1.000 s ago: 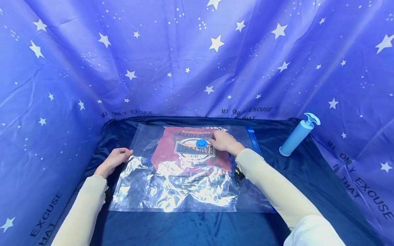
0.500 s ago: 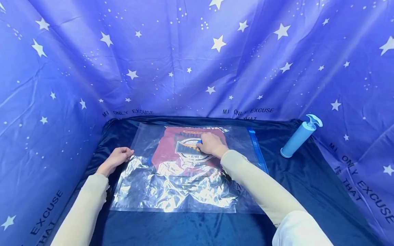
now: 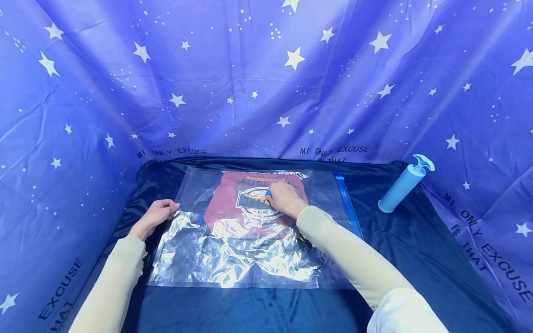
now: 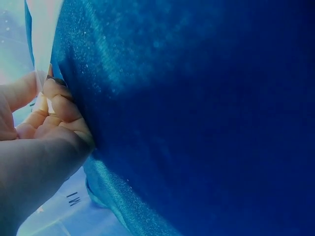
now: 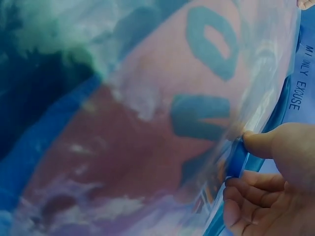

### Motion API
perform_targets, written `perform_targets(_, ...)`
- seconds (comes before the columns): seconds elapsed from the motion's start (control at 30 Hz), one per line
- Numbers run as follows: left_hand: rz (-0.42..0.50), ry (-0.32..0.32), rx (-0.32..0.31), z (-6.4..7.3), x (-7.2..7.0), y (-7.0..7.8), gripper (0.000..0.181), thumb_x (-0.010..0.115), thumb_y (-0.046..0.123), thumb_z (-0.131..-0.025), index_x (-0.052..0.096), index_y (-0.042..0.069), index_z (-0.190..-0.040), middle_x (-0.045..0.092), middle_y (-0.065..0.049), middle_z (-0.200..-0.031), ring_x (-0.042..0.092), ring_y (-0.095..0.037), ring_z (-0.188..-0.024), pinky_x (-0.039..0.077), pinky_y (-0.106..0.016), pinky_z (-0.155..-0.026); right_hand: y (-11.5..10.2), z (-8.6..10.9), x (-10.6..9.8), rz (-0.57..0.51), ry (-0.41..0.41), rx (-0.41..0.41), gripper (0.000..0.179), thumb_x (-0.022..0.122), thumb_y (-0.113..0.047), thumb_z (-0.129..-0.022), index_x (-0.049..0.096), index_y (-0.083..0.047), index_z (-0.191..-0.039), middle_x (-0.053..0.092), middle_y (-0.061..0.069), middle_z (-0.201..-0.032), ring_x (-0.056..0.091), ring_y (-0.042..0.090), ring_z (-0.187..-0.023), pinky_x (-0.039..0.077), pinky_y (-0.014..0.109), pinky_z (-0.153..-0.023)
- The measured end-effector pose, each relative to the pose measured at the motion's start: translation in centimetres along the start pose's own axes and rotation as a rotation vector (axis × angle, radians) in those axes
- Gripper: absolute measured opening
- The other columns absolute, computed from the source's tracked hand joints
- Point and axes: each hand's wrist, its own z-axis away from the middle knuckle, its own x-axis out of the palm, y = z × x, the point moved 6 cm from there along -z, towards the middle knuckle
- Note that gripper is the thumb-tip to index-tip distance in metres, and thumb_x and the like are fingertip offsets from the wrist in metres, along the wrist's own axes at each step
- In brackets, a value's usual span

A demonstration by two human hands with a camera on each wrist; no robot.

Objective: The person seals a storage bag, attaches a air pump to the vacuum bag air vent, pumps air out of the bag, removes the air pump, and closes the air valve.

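Note:
A clear plastic vacuum storage bag lies flat, and a folded red garment with a printed emblem shows through it. My right hand is over the emblem. Its thumb and fingers pinch the round blue valve cap on the bag's top face, as the right wrist view shows closely; from the head the hand covers most of the cap. At the bag's left edge, my left hand pinches the plastic between thumb and fingers. The left wrist view shows the film rising from those fingers.
A light blue hand pump with a T-shaped handle stands at the right, leaning slightly. Along the bag's right side runs a blue zip strip. Dark blue cloth covers the table, and star-printed curtains enclose it.
My right hand has moved left from beside the valve cap onto it and now grips it. The left hand has kept its hold on the bag's edge.

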Motion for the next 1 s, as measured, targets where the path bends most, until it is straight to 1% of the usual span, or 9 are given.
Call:
perform_targets(0.2,0.006,0.003,0.009,0.21,0.13,0.16,0.028,0.057,0.013,-0.109,0.06,0.002,-0.083,0.049,0.005,-0.071,0.046,-0.012,-0.068,0.036,-0.026,-0.061,0.21,0.11,0.31,-0.048,0.001,-0.016,0.025,0.073,-0.026,-0.102,0.066,-0.003,-0.099,0.07,0.015,-0.098,0.07,0.034,-0.098,0.06,0.05,-0.085)
perform_targets(0.27,0.005,0.003,0.006,0.25,0.15,0.15,0.028,0.057,0.014,-0.109,0.06,0.002,-0.083,0.049,0.005,-0.07,0.046,-0.012,-0.067,0.036,-0.026,-0.061,0.26,0.11,0.37,-0.051,0.006,-0.026,0.025,0.073,-0.026,-0.102,0.066,-0.002,-0.098,0.07,0.016,-0.1,0.07,0.035,-0.099,0.06,0.05,-0.087)
perform_targets(0.43,0.018,0.002,0.007,0.27,0.19,0.1,0.028,0.057,0.014,-0.109,0.06,0.003,-0.083,0.049,0.005,-0.069,0.046,-0.011,-0.065,0.036,-0.025,-0.061,0.35,0.13,0.41,-0.055,0.019,-0.062,0.023,0.074,-0.023,-0.101,0.064,-0.002,-0.096,0.068,0.015,-0.096,0.07,0.033,-0.095,0.059,0.049,-0.087)
perform_targets(0.57,0.021,0.005,0.005,0.26,0.2,-0.04,0.028,0.057,0.014,-0.109,0.06,0.003,-0.084,0.049,0.005,-0.069,0.047,-0.011,-0.066,0.037,-0.025,-0.062,0.32,0.13,0.45,-0.06,0.006,-0.08,0.025,0.073,-0.024,-0.101,0.063,-0.002,-0.098,0.069,0.015,-0.094,0.071,0.035,-0.096,0.058,0.05,-0.089)
perform_targets(0.77,0.024,0.011,0.003,0.24,0.11,-0.04,0.027,0.058,0.013,-0.109,0.061,0.003,-0.084,0.05,0.006,-0.07,0.048,-0.011,-0.067,0.038,-0.025,-0.063,0.36,0.08,0.51,-0.058,-0.001,-0.092,0.026,0.073,-0.025,-0.102,0.063,-0.002,-0.094,0.068,0.015,-0.091,0.07,0.036,-0.097,0.057,0.05,-0.09)
perform_targets(1.0,0.019,0.009,0.005,0.13,-0.04,0.0,0.028,0.057,0.013,-0.109,0.06,0.003,-0.083,0.049,0.006,-0.07,0.048,-0.012,-0.067,0.038,-0.025,-0.063,0.51,-0.12,0.46,-0.081,0.006,-0.09,0.025,0.073,-0.024,-0.102,0.064,-0.001,-0.104,0.069,0.015,-0.098,0.07,0.035,-0.1,0.057,0.049,-0.093)
